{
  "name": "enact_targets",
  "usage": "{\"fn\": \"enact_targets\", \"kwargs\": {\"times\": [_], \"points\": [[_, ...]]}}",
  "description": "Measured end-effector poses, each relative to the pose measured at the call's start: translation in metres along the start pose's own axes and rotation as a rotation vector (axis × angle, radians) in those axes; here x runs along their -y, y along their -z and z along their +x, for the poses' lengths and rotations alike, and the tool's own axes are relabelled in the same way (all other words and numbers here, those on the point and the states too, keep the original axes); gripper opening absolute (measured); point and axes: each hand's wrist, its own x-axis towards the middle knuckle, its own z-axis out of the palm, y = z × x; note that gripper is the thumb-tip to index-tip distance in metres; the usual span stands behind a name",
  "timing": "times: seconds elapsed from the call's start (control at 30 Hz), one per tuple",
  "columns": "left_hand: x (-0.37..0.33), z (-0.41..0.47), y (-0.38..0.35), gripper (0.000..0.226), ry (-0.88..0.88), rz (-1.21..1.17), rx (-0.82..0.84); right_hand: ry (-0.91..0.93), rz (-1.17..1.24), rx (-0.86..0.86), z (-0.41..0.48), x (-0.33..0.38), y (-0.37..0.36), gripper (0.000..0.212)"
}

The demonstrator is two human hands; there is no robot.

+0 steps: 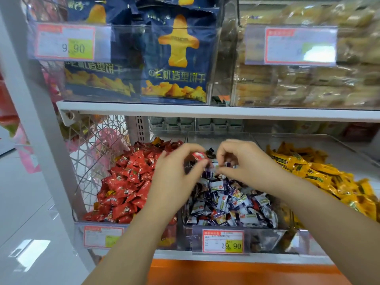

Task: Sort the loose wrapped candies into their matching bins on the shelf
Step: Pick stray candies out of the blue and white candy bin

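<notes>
Head view: left hand (174, 177) pinches a stray red candy (199, 156) over the blue-candy bin (267, 236), likely bound nine o'clock for the red-candy bin (82, 224); right hand (246, 163) curled, hold unclear

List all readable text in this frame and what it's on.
"9.90": top-left tag
"19.90": middle-bin tag
"小飞机造型饼干": blue bag
Unreadable: top-right tag (glare), bottom-left tag (blurred), wrappers (too small), and the small print on all tags.
</notes>
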Motion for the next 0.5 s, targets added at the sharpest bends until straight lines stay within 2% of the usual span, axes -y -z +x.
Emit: {"fn": "enact_targets", "kwargs": {"times": [0.1,0.2,0.27,0.33,0.4,0.5], "points": [[0.016,0.0,0.019,0.02,0.11,0.105,-0.143,-0.11,-0.148,-0.043,0.0,-0.023,0.0,0.015],[0.036,-0.003,0.034,0.031,0.258,0.328,-0.092,-0.215,-0.255,-0.055,-0.005,-0.033,0.004,0.01],[0.037,-0.005,0.037,0.036,0.241,0.417,-0.061,-0.227,-0.255,-0.064,-0.01,-0.031,0.011,0.01],[0.023,-0.006,0.033,0.036,0.136,0.412,-0.053,-0.237,-0.237,-0.067,-0.023,-0.026,0.022,0.008],[0.003,-0.008,0.02,0.035,0.014,0.345,0.057,-0.271,-0.241,-0.023,-0.041,-0.025,0.03,0.007],[-0.026,-0.01,-0.015,0.029,-0.052,0.269,0.451,-0.3,-0.2,0.067,-0.072,-0.028,0.034,0.01]]}}
